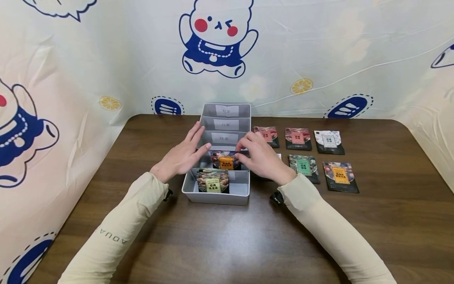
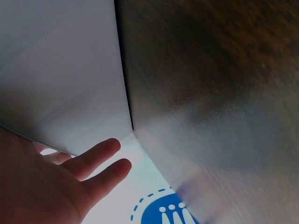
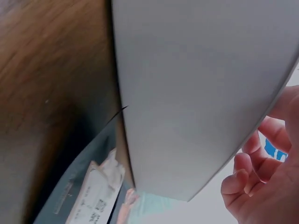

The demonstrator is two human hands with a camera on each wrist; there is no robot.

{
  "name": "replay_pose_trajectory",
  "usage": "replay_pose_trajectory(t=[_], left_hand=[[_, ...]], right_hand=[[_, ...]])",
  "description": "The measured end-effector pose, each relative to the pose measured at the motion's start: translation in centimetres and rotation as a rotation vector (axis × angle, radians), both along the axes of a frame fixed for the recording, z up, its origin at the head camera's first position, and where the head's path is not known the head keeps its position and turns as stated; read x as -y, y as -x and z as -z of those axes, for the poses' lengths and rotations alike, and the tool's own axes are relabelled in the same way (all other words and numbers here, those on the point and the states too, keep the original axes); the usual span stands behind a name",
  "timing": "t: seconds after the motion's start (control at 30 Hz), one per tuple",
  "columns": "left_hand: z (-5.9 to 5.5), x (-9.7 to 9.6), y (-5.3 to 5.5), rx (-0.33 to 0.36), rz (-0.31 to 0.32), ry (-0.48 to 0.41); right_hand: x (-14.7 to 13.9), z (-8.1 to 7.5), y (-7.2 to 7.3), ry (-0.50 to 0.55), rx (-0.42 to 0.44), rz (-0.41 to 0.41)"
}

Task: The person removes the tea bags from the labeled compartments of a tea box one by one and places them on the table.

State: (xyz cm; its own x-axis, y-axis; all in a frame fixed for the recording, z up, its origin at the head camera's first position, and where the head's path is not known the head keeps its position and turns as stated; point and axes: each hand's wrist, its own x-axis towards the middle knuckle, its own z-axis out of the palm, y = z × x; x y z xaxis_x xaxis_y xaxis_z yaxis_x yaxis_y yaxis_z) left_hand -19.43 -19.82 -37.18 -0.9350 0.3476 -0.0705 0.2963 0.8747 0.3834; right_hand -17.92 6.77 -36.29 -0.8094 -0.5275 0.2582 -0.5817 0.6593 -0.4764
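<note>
1. Counter [image 1: 230,244], dark wood-grained and glossy, spreads nearest.
2. Left hand [image 1: 179,157]: fingers extended at the left side of the grey box [image 1: 216,199], grip loose, holding nothing.
3. Right hand [image 1: 263,158]: fingers bent, grip pinching the right edge of the orange-labelled packet [image 1: 225,162], inside the second-nearest compartment.
4. Cartoon-printed cloth [image 1: 142,59] hangs behind.

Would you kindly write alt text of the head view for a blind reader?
A person's right hand pinches an orange-labelled packet in the second-nearest compartment of a grey divided box on a brown table, while the left hand is at the box's left side. A yellow-green-labelled packet sits in the nearest compartment; more packets lie to the right.
</note>
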Motion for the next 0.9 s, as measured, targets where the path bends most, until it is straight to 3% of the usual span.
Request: replay_pose_trajectory(t=[0.5, 0.9], left_hand=[[0.01, 0.03, 0.01, -0.009, 0.001, 0.005], [-0.02, 0.01, -0.05, -0.006, 0.004, 0.002]], right_hand=[[0.08, -0.5, -0.81, -0.082, -0.084, -0.075], [0.02, -0.34, -0.9, -0.124, -0.128, -0.066]])
